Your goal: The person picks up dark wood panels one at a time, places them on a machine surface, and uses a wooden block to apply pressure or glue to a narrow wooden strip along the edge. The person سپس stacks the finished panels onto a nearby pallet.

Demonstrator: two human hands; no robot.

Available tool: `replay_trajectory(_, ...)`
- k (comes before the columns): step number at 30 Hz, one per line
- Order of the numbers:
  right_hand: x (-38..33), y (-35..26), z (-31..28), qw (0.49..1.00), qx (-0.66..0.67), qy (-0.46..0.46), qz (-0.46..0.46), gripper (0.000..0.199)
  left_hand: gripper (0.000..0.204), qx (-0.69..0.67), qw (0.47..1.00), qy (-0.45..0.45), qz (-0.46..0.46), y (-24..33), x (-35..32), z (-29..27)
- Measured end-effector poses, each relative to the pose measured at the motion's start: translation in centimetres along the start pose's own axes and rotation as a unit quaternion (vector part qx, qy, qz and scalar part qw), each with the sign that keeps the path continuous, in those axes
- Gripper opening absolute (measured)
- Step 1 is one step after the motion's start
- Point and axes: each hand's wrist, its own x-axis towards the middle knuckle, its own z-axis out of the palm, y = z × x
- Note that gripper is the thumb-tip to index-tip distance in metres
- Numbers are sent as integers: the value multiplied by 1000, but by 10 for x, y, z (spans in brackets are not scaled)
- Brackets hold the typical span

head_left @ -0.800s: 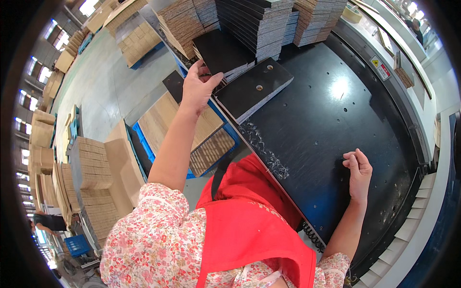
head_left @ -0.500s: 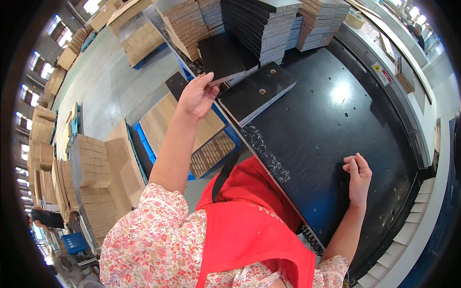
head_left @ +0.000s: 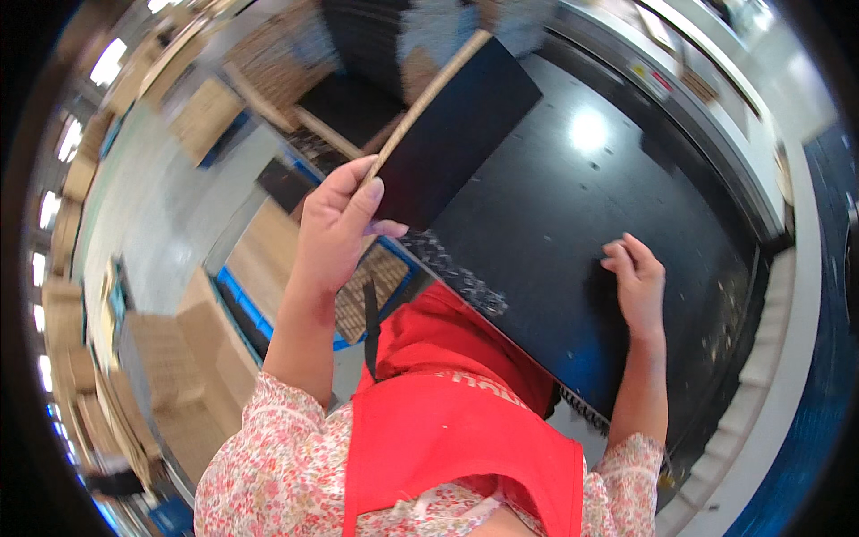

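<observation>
My left hand [head_left: 335, 224] grips the near corner of a flat black board [head_left: 456, 125] with a pale brown edge, lifted and tilted above the left side of the black work table [head_left: 573, 215]. My right hand [head_left: 637, 277] lies flat on the table top, fingers apart, holding nothing. Behind the raised board, blurred stacks of black boards [head_left: 358, 36] stand at the far end of the table.
To the left, below the table, brown cardboard sheets lie on a blue pallet [head_left: 268, 268]. More cardboard stacks [head_left: 170, 376] line the grey floor at left. A grey machine rail [head_left: 716, 134] borders the table on the right.
My left hand has pulled the black board off the far stack toward me and raised it on a tilt. The view has dipped closer to the table. My right hand stays put.
</observation>
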Motion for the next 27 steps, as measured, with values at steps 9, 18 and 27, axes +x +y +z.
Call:
replay_trajectory(9,-81,-49,22,807,-450,88,-373,19,32,338,827,-259,366,-70,-7,87)
replay_trajectory(18,-100,-16,5,826,-501,40,-257,26,21,293,809,-320,398,-97,-28,101)
replay_trajectory(27,-89,-16,2,830,-493,8,-262,26,18,299,811,-309,397,-99,-27,99)
